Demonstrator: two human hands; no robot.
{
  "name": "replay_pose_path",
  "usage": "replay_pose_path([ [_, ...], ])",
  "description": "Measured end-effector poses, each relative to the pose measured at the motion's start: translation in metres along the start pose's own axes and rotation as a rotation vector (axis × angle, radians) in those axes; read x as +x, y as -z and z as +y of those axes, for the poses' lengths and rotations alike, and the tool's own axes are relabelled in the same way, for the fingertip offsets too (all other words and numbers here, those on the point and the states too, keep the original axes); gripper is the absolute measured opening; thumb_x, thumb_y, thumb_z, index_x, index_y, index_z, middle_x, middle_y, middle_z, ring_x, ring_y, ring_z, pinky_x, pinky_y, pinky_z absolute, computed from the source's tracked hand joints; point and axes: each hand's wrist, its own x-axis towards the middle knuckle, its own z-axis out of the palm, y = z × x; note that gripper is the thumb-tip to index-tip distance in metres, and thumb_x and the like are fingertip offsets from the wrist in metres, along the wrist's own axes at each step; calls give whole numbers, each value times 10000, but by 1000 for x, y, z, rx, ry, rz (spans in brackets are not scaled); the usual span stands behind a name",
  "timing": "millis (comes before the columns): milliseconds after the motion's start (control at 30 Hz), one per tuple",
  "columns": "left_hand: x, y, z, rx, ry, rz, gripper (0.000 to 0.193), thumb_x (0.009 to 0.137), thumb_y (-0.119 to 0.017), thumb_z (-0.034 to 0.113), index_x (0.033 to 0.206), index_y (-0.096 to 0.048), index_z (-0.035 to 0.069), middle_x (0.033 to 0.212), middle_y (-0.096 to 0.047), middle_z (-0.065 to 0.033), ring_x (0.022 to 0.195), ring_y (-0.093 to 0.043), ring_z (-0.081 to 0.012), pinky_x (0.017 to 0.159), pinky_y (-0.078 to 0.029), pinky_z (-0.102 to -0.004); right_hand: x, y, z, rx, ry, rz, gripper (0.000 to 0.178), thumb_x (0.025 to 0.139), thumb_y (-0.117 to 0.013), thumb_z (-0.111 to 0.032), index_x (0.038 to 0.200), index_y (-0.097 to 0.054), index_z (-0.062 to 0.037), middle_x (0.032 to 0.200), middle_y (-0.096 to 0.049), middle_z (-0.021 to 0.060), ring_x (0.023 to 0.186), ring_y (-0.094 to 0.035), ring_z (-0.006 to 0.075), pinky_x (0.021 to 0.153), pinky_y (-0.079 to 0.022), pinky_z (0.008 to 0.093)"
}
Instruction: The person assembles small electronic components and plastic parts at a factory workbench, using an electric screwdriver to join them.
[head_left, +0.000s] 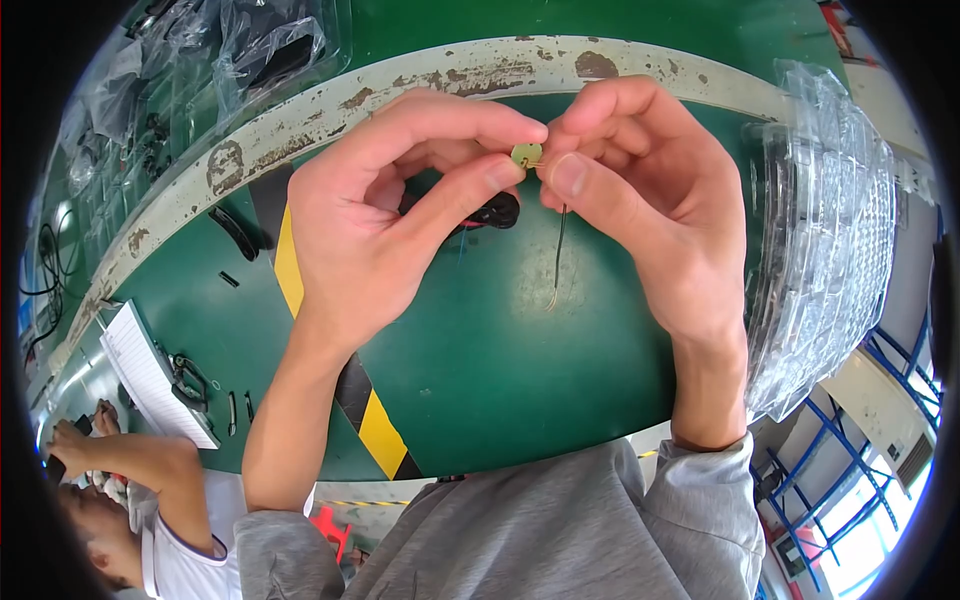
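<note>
one grey long-sleeved top, matte cloth, loose soft folds and creases across the front. left sleeve: same grey, bunched near the elbow, leaving the left forearm bare to the wrist. right sleeve: same grey, wrinkled, ending in a gathered edge farther down, with a shorter bare stretch of right forearm. left hand: bare, slim fingers, short thumbnail. right hand: bare, short rounded thumbnail.

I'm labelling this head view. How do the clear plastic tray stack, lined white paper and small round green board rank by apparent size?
1. Clear plastic tray stack
2. Lined white paper
3. Round green board
</note>
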Motion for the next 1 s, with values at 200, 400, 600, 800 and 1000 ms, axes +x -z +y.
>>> replay_pose_path([
  [200, -1, 0, -4, 3, -28, 7, 200, 908, -630, -110, 1102, -660, -71, 1048, -674, -135, 812, -692, -193, 716, -553, -272, 0, -1, 1, -127, 94, 29, 200, 920, -657, 31, 1092, -554, 31, 982, -648, 93, 902, -616, 142, 834, -504, 284],
  [400, -2, 0, -3, -13, 8, 16, 209, 911, -630, -107, 1118, -647, -79, 1038, -683, -134, 817, -693, -193, 725, -556, -276, 1, -2, 3, -271, 224, 53, 192, 910, -659, 63, 1057, -544, 18, 992, -652, 105, 919, -622, 148, 864, -495, 284],
  [600, -2, -3, -3, 20, -1, 36, 211, 918, -621, -105, 1127, -638, -85, 1028, -687, -138, 824, -694, -199, 747, -568, -285, 0, 0, 4, -411, 329, 39, 215, 896, -662, 92, 1029, -523, -3, 989, -656, 107, 923, -623, 151, 876, -487, 284],
  [800, -3, -4, -1, -5, 5, 101, 228, 922, -613, -107, 1149, -622, -90, 1034, -690, -146, 825, -696, -203, 758, -579, -291, 0, -3, 4, -425, 308, 44, 231, 882, -666, 106, 1024, -520, -4, 978, -657, 109, 922, -624, 152, 873, -483, 279],
  [1000, -4, -2, 1, -18, 19, 112, 222, 924, -627, -91, 1145, -625, -79, 1020, -695, -140, 810, -696, -194, 735, -569, -277, 0, -3, 5, -466, 289, 42, 228, 874, -675, 104, 1041, -548, 16, 973, -658, 103, 919, -627, 152, 876, -486, 284],
])
